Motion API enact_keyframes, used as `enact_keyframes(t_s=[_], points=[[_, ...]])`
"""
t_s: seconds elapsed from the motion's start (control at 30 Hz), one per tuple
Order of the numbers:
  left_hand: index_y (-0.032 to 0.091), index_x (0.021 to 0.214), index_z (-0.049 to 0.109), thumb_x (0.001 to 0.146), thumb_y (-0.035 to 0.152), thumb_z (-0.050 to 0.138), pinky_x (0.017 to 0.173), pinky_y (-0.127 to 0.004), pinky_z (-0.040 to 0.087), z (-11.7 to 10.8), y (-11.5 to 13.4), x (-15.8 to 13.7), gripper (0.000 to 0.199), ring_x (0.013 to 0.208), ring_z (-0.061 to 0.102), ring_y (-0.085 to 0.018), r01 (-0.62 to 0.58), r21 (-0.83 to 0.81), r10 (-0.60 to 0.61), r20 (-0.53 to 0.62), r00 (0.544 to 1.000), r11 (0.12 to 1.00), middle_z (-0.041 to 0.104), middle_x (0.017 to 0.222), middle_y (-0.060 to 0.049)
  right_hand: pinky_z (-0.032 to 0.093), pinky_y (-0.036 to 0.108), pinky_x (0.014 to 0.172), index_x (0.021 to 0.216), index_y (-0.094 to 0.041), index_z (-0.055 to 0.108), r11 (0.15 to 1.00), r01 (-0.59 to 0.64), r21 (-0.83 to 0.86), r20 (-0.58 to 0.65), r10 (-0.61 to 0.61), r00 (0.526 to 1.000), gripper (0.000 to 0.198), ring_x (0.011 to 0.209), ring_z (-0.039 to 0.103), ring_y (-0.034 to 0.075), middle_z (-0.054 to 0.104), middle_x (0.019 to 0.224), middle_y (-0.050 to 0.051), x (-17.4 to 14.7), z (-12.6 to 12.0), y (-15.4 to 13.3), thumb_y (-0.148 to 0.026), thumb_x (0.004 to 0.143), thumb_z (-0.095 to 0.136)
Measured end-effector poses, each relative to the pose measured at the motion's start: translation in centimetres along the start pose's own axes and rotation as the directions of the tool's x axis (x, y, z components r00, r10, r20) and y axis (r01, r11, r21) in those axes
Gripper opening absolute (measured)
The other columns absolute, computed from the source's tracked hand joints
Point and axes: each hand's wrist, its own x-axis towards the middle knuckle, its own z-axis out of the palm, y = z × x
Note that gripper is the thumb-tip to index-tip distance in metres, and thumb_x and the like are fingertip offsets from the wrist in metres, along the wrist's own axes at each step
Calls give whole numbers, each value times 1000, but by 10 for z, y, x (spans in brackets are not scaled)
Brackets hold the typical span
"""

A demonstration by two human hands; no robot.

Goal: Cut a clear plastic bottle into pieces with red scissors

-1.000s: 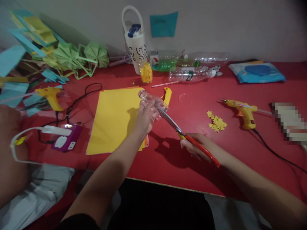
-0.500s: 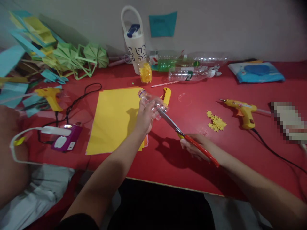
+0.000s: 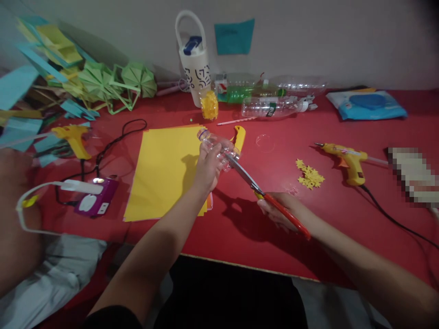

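Note:
My left hand (image 3: 209,167) is wrapped round a clear plastic bottle (image 3: 219,142), whose neck has a purple ring and points up and left. In my right hand (image 3: 279,208) are scissors (image 3: 252,180) with red handles. Their blades reach up and left to the bottle's lower end, touching or inside it; which one I cannot tell. Below the bottle lies a stack of yellow paper (image 3: 164,169), partly under my left forearm. A yellow-handled cutter (image 3: 240,138) rests just behind the bottle, its far part hidden.
Yellow paper stars (image 3: 310,176) and a glue gun (image 3: 348,157) lie to the right. Several plastic bottles (image 3: 270,107), a white tumbler (image 3: 196,68) and wet wipes (image 3: 366,104) are at the back. Left are another glue gun (image 3: 73,136), a purple power strip (image 3: 98,196) and a person's arm (image 3: 17,219).
The view has shifted very slightly. My hands, the bottle and the scissors hold almost the same position, with the scissor handles perhaps a touch closer together.

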Motion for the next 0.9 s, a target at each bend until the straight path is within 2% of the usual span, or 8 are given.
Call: enact_keyframes(t_s=[0.13,0.33,0.5,0.63,0.9], points=[[27,92,53,75,30,76,82,-36,51,2,0,-1,29,94,68,-23,-4,-11,4,-2,1000,1000,68,85,-1,31,23,37,64,-25,39,999,13,49,39,-15,999,54,37,37,8,34,46,-9,2,1,3,-75,71,58],[28,92,55,75,26,76,82,-34,51,4,-2,-4,27,91,67,-22,-30,22,30,9,1000,999,68,85,-1,29,21,37,66,-24,39,995,83,57,43,-86,995,61,38,35,6,37,48,-9,2,2,6,-82,70,57],[27,91,54,73,27,79,85,-35,54,4,-1,-5,31,92,69,-21,-31,9,31,17,999,999,68,84,0,28,21,37,65,-24,38,997,43,58,24,-44,999,60,39,35,6,36,50,-9,-2,2,3,-81,72,56],[27,93,54,74,26,78,90,-39,53,4,0,-4,30,101,68,-24,-21,3,21,17,1000,1000,68,84,-1,26,22,36,64,-25,37,998,38,51,24,-39,999,57,38,34,6,35,48,-8,-3,3,2,-77,72,59],[28,92,55,73,26,77,88,-38,52,2,0,-2,29,99,67,-23,-23,-13,23,15,1000,1000,67,85,-1,27,23,36,63,-26,35,999,12,36,-4,-11,1000,57,38,34,7,36,46,-9,-2,3,-2,-77,68,60]])
